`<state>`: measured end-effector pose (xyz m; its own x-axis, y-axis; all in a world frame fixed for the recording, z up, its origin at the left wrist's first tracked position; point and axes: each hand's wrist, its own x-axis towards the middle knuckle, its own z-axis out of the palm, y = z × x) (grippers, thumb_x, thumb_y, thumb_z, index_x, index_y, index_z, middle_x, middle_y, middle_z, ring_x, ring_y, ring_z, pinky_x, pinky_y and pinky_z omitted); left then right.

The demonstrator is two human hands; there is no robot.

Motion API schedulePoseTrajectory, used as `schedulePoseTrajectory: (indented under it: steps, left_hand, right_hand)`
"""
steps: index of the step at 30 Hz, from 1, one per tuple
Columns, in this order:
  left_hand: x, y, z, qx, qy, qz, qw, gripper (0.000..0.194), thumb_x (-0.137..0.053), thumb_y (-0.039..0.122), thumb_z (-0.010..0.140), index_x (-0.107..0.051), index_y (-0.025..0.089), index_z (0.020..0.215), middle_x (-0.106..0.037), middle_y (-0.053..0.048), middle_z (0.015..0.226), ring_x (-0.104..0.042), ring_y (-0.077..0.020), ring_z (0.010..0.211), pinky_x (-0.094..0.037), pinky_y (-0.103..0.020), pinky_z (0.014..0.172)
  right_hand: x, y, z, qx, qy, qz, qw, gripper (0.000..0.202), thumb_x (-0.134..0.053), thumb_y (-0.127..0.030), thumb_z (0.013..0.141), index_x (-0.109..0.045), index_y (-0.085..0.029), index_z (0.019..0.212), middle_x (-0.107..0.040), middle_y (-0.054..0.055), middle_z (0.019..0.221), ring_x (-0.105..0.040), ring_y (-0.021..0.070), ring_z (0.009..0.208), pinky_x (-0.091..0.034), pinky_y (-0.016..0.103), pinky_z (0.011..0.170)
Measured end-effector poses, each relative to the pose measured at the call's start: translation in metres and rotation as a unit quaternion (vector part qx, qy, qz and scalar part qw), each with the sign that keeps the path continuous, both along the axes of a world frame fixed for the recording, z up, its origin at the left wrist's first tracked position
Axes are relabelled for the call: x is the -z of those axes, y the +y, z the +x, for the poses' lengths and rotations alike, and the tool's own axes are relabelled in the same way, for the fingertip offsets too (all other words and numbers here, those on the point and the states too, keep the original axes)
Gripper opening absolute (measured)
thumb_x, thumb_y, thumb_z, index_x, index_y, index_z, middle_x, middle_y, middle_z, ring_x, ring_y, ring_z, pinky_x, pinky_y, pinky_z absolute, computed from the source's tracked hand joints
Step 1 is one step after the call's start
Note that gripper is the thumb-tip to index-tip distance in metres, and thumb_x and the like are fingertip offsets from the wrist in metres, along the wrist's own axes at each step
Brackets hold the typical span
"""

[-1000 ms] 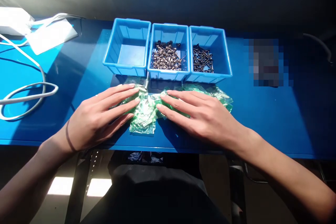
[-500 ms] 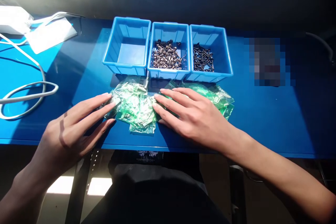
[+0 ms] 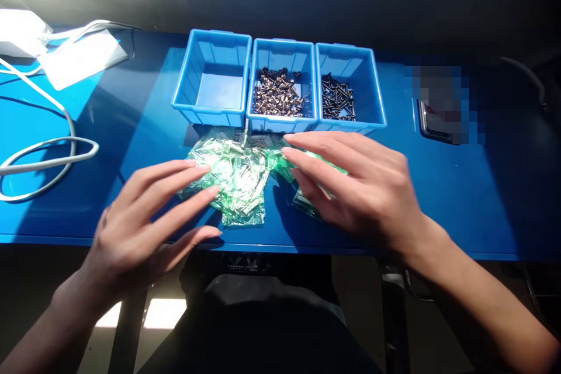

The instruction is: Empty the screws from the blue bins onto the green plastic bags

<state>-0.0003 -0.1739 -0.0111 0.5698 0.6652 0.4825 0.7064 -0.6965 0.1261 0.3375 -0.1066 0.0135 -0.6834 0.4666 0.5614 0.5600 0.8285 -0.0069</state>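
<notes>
Greenish clear plastic packets (image 3: 243, 187) lie in a pile at the front of the table, with small pale pieces showing inside. My left hand (image 3: 149, 216) is at the pile's left edge, fingers spread, holding nothing. Over a second group of green packets (image 3: 307, 201) is my right hand (image 3: 363, 181), its fingers apart and stretched to the left; it covers much of that group. Whether its fingertips touch the plastic I cannot tell. Behind the packets stand three blue bins: a left bin (image 3: 175, 102) with nothing in it, a middle bin (image 3: 283, 123) and a right bin (image 3: 381, 111).
Silver and dark screws (image 3: 278, 93) fill part of the middle bin; black screws (image 3: 337, 96) lie in the right one. A white cable (image 3: 72, 128) loops over the table's left side near a white card (image 3: 85, 58). A partly blurred dark phone (image 3: 433, 123) lies at right.
My right hand has moved right and lifted, away from the left pile. My left hand has shifted slightly right and nearer me, its fingers spreading wider.
</notes>
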Motion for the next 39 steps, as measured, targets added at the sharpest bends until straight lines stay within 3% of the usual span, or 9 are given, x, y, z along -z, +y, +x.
schedulePoseTrajectory:
  steps: [3,7,10,14,17,21,25,32,39]
  left_hand:
    - [0.006,-0.003,0.025,0.063,0.022,0.008,0.998,0.045,-0.085,0.026,0.105,-0.073,0.013,0.146,-0.072,-0.018,0.158,-0.069,-0.0401,0.151,-0.069,-0.057,0.120]
    - [0.007,0.004,0.050,0.109,0.007,0.002,0.994,0.045,-0.085,0.018,0.103,-0.072,0.007,0.145,-0.071,-0.023,0.157,-0.070,-0.0427,0.149,-0.069,-0.060,0.116]
    - [0.001,0.013,0.066,0.112,-0.004,-0.007,0.994,0.049,-0.083,0.020,0.106,-0.068,0.007,0.151,-0.067,-0.023,0.163,-0.067,-0.0400,0.154,-0.065,-0.058,0.124]
    - [-0.006,0.026,0.082,0.113,0.022,-0.004,0.993,0.058,-0.076,0.018,0.109,-0.057,0.008,0.164,-0.058,-0.021,0.173,-0.059,-0.0366,0.164,-0.059,-0.056,0.136]
    - [-0.009,0.031,0.083,0.101,0.003,-0.003,0.995,0.063,-0.075,0.016,0.109,-0.053,0.006,0.167,-0.059,-0.022,0.172,-0.059,-0.0345,0.165,-0.056,-0.052,0.139]
    - [-0.009,0.031,0.072,0.095,-0.028,-0.027,0.995,0.067,-0.077,0.014,0.107,-0.052,0.008,0.168,-0.061,-0.022,0.171,-0.060,-0.0324,0.165,-0.054,-0.049,0.142]
    - [-0.002,0.025,0.061,0.132,-0.062,-0.032,0.989,0.063,-0.080,0.008,0.103,-0.060,0.010,0.163,-0.071,-0.018,0.160,-0.069,-0.0312,0.156,-0.061,-0.047,0.134]
    - [-0.005,0.017,0.055,0.091,-0.093,0.008,0.991,0.058,-0.080,0.002,0.101,-0.068,0.018,0.156,-0.084,-0.007,0.140,-0.081,-0.0245,0.135,-0.074,-0.040,0.112]
    - [-0.017,0.039,0.070,0.008,-0.130,0.038,0.991,0.031,-0.078,0.003,0.104,-0.080,0.015,0.132,-0.084,-0.010,0.137,-0.082,-0.0201,0.131,-0.070,-0.036,0.119]
  right_hand:
    - [-0.002,-0.012,0.031,0.060,-0.039,-0.005,0.997,0.030,-0.083,-0.014,0.104,-0.079,-0.010,0.134,-0.086,0.018,0.133,-0.086,0.0411,0.122,-0.075,0.055,0.096]
    - [0.011,-0.025,0.050,0.055,-0.082,-0.070,0.993,0.045,-0.079,-0.020,0.108,-0.072,-0.009,0.152,-0.073,0.026,0.157,-0.078,0.0484,0.139,-0.072,0.066,0.107]
    - [0.022,-0.029,0.050,0.024,-0.040,-0.085,0.995,0.048,-0.080,-0.009,0.105,-0.072,-0.012,0.152,-0.073,0.021,0.160,-0.075,0.0425,0.146,-0.070,0.060,0.117]
    - [0.024,-0.027,0.044,-0.012,0.060,-0.083,0.995,0.051,-0.082,0.001,0.100,-0.073,-0.007,0.149,-0.082,0.020,0.145,-0.082,0.0285,0.137,-0.068,0.040,0.121]
    - [0.021,-0.026,0.036,-0.029,0.100,-0.078,0.992,0.047,-0.077,0.004,0.101,-0.073,-0.006,0.147,-0.083,0.020,0.142,-0.081,0.0253,0.137,-0.068,0.037,0.122]
    - [0.020,-0.029,0.019,-0.108,0.078,-0.047,0.990,0.034,-0.074,-0.002,0.105,-0.077,-0.003,0.139,-0.083,0.020,0.142,-0.079,0.0328,0.141,-0.070,0.047,0.123]
    - [0.021,-0.032,0.004,-0.160,0.063,-0.043,0.984,0.024,-0.080,-0.007,0.103,-0.082,-0.002,0.126,-0.087,0.018,0.131,-0.083,0.0345,0.134,-0.070,0.045,0.123]
    - [0.019,-0.032,0.013,-0.094,0.022,-0.038,0.995,0.037,-0.079,-0.005,0.105,-0.076,-0.001,0.142,-0.082,0.026,0.141,-0.081,0.0394,0.136,-0.074,0.052,0.111]
    - [0.020,-0.033,0.028,-0.046,-0.005,-0.029,0.998,0.024,-0.080,-0.006,0.104,-0.080,-0.010,0.128,-0.088,0.015,0.131,-0.086,0.0319,0.128,-0.078,0.045,0.102]
